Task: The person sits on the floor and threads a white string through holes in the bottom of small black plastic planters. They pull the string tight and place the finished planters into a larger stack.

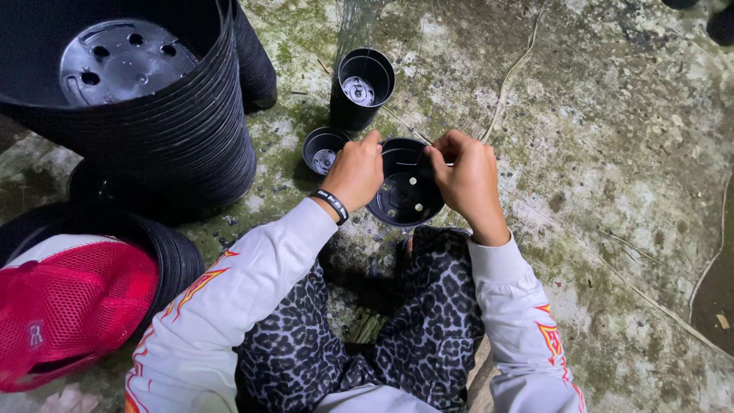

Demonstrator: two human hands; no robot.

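— What do we sit on here?

— We sit on a rough grey concrete floor [612,153] with green mossy patches and thin cracks across it. It looks damp and dirty. Our legs in spotted trousers [428,321] fill the bottom middle of the frame.

— What are we holding?

— A small black plastic pot [405,195], right in the middle of the frame, just above our knees. It is round and tipped toward us, so we see inside. Its bottom has little holes, and light spots show through a few.

— What do our hands do?

— Our left hand [355,172] has its fingers curled tight at the pot's left rim. Our right hand [466,180] pinches at the right rim. A thin wire [407,163] runs across the top of the pot between the two hands, and both sets of fingers are closed on it.

— What else is near?

— Two more little black pots stand just above our hands, a taller pot [363,88] and a shorter pot [323,149]. A big stack of black pots [153,130] fills the upper left. A red mesh cap [69,306] lies on another black stack at the lower left.
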